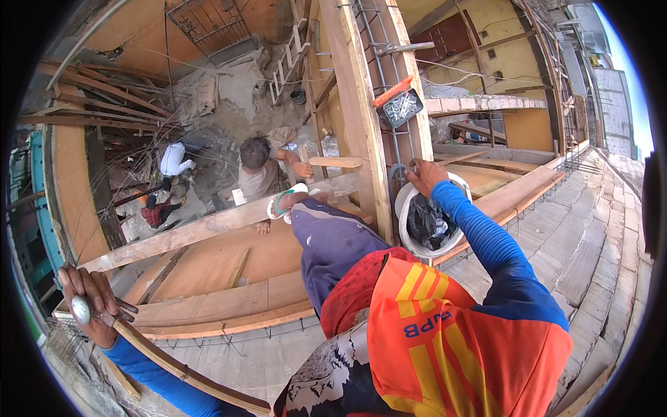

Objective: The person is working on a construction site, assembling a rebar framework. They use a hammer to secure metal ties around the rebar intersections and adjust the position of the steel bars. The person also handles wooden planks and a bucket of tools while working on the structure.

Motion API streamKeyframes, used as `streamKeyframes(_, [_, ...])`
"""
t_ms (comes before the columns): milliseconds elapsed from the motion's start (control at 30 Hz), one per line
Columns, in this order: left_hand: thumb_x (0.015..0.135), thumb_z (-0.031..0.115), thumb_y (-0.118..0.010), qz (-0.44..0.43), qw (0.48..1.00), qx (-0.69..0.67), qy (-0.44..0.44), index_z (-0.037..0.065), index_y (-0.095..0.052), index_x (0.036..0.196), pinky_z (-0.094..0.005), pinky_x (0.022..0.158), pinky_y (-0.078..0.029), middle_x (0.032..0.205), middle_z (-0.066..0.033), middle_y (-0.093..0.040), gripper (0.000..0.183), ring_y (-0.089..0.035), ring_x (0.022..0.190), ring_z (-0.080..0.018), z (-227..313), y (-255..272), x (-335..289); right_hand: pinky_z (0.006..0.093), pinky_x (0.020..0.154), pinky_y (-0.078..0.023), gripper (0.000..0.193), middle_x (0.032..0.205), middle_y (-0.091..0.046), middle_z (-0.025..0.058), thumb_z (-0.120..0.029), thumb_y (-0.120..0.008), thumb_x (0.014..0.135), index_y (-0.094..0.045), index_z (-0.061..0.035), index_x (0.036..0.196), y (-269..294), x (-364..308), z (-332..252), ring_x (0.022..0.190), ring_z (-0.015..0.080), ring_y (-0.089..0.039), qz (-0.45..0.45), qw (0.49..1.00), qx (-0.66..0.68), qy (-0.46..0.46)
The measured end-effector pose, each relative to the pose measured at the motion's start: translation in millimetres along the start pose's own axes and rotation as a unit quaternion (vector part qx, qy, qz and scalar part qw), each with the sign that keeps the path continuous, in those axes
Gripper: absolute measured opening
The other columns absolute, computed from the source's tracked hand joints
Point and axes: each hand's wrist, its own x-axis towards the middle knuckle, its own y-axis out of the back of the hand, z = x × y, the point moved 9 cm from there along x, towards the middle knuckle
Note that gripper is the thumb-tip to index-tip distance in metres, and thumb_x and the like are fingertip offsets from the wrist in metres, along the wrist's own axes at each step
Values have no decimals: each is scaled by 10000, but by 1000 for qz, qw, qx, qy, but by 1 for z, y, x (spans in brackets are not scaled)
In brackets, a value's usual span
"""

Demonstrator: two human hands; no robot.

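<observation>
One hammer [175, 367] slants across the lower left, the left hand [94, 302] wrapping its fingers near the head, likely for balance. Right of centre, the right hand [426, 178] bends its fingers by the white bucket [406, 226], perhaps for steadiness; grip unclear.

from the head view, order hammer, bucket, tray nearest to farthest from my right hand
1. Bucket: just below the right hand in view
2. Tray: ahead, above that hand in view
3. Hammer: far left, in the left hand
</observation>
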Motion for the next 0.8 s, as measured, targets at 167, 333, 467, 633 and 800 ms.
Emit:
streamKeyframes(167, [1105,294,-364,127,990,54,4,113,-430,894,-205,369,-339,566,14,-366,285,-347,420,-81,-1,43,-60,387,764,-560,196,889,-724,153,-158,-656,893,-641,-46,1053,54,94,50,818,314,-709,242,948,206,-10])
streamKeyframes(333, [1101,310,-382,290,946,127,67,112,-468,932,-205,373,-364,607,14,-383,274,-350,436,-81,-27,100,-145,416,811,-548,254,952,-722,115,-88,-646,880,-581,-78,1126,36,171,85,891,315,-689,295,933,206,-16])
streamKeyframes(467, [1091,325,-414,391,904,150,91,106,-492,936,-211,378,-371,639,-1,-420,279,-371,442,-77,-41,88,-182,494,862,-526,314,994,-709,129,-118,-640,886,-539,-106,1183,41,188,75,962,379,-652,275,949,153,13])
streamKeyframes(633, [1050,352,-517,438,877,150,128,104,-532,944,-219,388,-348,652,6,-480,270,-419,456,-76,-62,108,-231,500,876,-525,412,1096,-684,146,-176,-661,888,-503,-144,1266,47,191,57,1015,384,-645,271,960,55,42])
streamKeyframes(800, [1022,413,-553,510,814,178,212,127,-552,900,-209,379,-333,594,12,-467,310,-434,468,-62,-87,101,-267,489,879,-530,477,1138,-677,132,-232,-695,866,-487,-182,1292,47,204,50,1079,372,-641,183,980,80,4])
